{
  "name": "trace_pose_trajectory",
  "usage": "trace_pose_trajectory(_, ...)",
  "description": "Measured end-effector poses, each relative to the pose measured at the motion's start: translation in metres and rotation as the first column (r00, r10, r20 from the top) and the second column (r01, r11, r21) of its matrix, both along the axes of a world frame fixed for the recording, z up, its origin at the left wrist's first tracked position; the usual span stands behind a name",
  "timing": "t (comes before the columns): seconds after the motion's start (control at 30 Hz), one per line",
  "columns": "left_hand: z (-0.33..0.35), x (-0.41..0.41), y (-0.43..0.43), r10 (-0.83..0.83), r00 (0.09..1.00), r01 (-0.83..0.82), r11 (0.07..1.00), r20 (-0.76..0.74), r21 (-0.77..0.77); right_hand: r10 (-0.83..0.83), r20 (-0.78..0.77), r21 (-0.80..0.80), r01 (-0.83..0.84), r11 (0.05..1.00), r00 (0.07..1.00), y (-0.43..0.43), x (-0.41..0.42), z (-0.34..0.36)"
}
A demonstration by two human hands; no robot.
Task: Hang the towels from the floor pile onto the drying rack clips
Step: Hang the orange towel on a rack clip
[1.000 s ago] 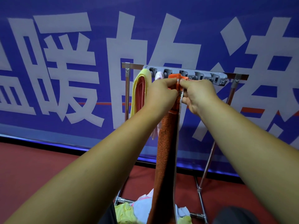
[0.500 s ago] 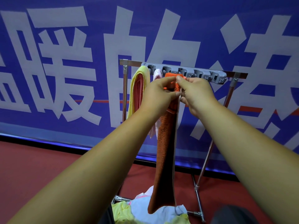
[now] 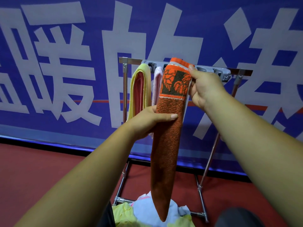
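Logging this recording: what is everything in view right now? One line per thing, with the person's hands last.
orange towel: one, orange and brown, hanging from the hands in front of the rack
yellow towel: one, yellow with pink inside, hanging at the rack's left end
pink towel: one, pale pink, hanging beside the yellow towel
clip strip: one, grey, along the rack's top bar
drying rack: one, bare metal, before the banner
towel pile: one, light blue and yellow-green, on the floor
banner: one, blue, white characters
floor: dark red
left hand: grips the orange towel midway
right hand: pinches its top
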State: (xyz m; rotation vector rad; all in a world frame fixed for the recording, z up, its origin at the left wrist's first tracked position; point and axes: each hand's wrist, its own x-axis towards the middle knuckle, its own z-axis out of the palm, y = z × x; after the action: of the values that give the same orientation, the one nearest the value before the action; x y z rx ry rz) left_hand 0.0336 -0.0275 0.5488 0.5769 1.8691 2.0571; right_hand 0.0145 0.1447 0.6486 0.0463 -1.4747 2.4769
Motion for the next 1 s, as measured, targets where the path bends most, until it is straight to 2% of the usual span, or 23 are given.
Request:
trace_pose_trajectory(0.07,-0.003,-0.003,0.000,-0.020,1.000,0.020,0.996,0.002,0.086,0.024,0.019,-0.047,-0.023,0.999,1.000,0.001,-0.001,-0.008)
trace_pose_trajectory(0.13,0.000,-0.007,0.000,0.012,1.000,-0.015,0.986,0.017,0.167,0.140,0.072,-0.030,-0.138,0.990,0.988,0.002,0.004,-0.025)
trace_pose_trajectory(0.23,0.012,-0.011,0.000,0.022,0.999,-0.032,0.971,0.043,0.238,0.398,0.228,0.134,-0.434,0.891,0.889,0.000,0.017,-0.062)
trace_pose_trajectory(0.3,0.018,-0.017,-0.002,0.044,0.998,-0.054,0.974,0.049,0.220,0.459,0.273,0.217,-0.518,0.827,0.846,-0.003,0.028,-0.088)
trace_pose_trajectory(0.4,0.025,-0.023,-0.008,0.099,0.994,-0.107,0.981,0.054,0.165,0.394,0.271,0.339,-0.470,0.815,0.878,-0.006,0.040,-0.116)
trace_pose_trajectory(0.53,0.032,-0.030,-0.019,0.117,0.992,-0.121,0.989,0.054,0.089,0.388,0.288,0.427,-0.480,0.766,0.876,0.002,0.045,-0.134)
trace_pose_trajectory(0.7,0.027,-0.042,-0.016,0.136,0.988,-0.140,0.988,0.071,0.067,0.483,0.321,0.399,-0.579,0.711,0.815,0.007,0.043,-0.153)
trace_pose_trajectory(0.83,0.011,-0.053,-0.008,0.168,0.977,-0.174,0.984,0.132,0.030,0.487,0.284,0.314,-0.559,0.767,0.826,0.006,0.041,-0.163)
trace_pose_trajectory(0.97,-0.014,-0.057,-0.006,0.015,0.970,0.003,0.997,0.241,-0.075,0.395,0.259,0.161,-0.442,0.882,0.882,0.003,0.036,-0.169)
trace_pose_trajectory(1.0,-0.023,-0.057,-0.006,0.020,0.966,0.013,0.992,0.258,-0.122,0.363,0.260,0.115,-0.402,0.908,0.895,0.003,0.033,-0.171)
